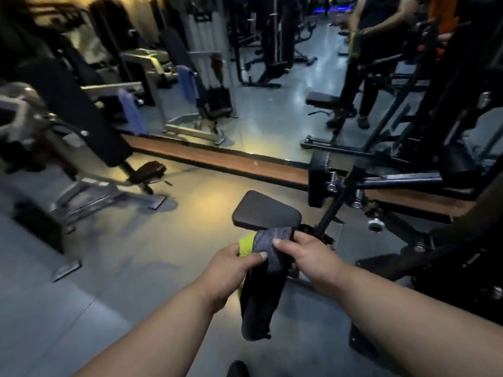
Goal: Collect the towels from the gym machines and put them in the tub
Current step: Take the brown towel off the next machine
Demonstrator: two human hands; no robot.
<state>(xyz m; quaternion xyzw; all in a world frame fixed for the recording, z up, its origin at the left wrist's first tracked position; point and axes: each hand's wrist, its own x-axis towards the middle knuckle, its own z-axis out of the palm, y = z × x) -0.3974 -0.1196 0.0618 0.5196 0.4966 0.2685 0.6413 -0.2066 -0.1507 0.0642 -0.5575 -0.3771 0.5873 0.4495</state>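
I hold a dark grey towel (261, 289) together with a yellow-green towel (246, 244) in front of me, just below a black padded seat (265, 210). My left hand (231, 270) grips the bundle at its left side, over the yellow-green cloth. My right hand (310, 257) pinches the grey towel's upper right end. The grey towel hangs down between my forearms. In the wall mirror, two blue towels (132, 110) (187, 81) drape over machines. No tub is in sight.
A grey seated machine (89, 170) stands at the left. A black plate-loaded machine (408, 191) fills the right side. A wood-trimmed mirror base (226, 160) runs across the floor ahead. A person (373, 50) shows in the mirror at upper right.
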